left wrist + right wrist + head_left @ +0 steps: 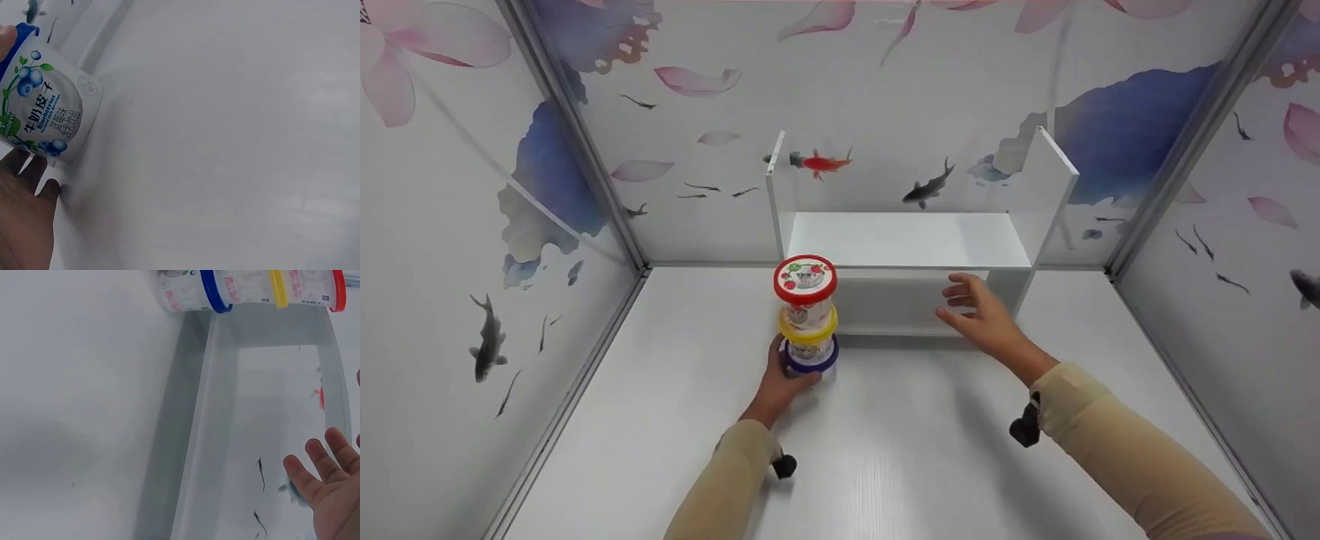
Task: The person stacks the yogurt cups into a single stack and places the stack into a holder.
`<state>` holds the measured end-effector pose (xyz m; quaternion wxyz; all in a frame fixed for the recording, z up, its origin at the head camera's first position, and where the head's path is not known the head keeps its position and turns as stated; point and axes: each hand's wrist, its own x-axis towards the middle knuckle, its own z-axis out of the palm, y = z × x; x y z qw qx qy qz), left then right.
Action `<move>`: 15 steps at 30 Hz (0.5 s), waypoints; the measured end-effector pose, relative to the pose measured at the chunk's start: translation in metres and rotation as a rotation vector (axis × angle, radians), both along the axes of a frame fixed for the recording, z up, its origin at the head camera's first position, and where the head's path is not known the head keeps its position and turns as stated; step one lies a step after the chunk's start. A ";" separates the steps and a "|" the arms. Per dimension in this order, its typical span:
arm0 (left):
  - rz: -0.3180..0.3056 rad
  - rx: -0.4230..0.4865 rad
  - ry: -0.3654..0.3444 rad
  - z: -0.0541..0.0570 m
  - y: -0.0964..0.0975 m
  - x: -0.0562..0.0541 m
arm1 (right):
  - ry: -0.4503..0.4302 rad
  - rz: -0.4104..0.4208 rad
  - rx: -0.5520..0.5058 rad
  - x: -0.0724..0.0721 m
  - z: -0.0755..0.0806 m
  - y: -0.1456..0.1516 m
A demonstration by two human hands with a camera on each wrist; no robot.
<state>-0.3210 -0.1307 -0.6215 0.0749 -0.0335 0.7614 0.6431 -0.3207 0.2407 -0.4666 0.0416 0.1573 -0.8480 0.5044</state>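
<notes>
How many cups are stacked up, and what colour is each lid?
Red-lidded cup: 1
Yellow-lidded cup: 1
Blue-lidded cup: 1
Total: 3 cups, stacked on the table; the left hand holds the bottom one.

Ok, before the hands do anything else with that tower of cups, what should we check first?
1. Left hand holds the bottom blue-lid cup: ok, fingers wrap its base.
2. Tower stands straight: ok, the yellow-lid cup and red-lid cup sit squarely on top.
3. Right hand is free: ok, open and holding nothing, beside the white shelf.
4. Shelf has room: ok, its top board shows bare.
5. Lower opening is tall enough for the tower: cannot tell.
6. Lids are pressed on tight: cannot tell.
</notes>
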 end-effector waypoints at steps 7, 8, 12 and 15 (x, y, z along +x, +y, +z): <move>0.020 0.009 0.019 -0.002 0.003 -0.004 | 0.050 -0.130 0.013 0.005 0.003 0.034; 0.017 0.009 0.024 -0.002 0.004 -0.004 | 0.060 -0.155 0.019 0.006 0.005 0.039; 0.014 0.003 0.042 0.000 0.007 -0.005 | 0.093 -0.248 0.039 0.005 0.010 0.057; 0.019 -0.008 0.046 0.002 0.007 -0.004 | 0.104 -0.312 0.036 0.004 0.014 0.068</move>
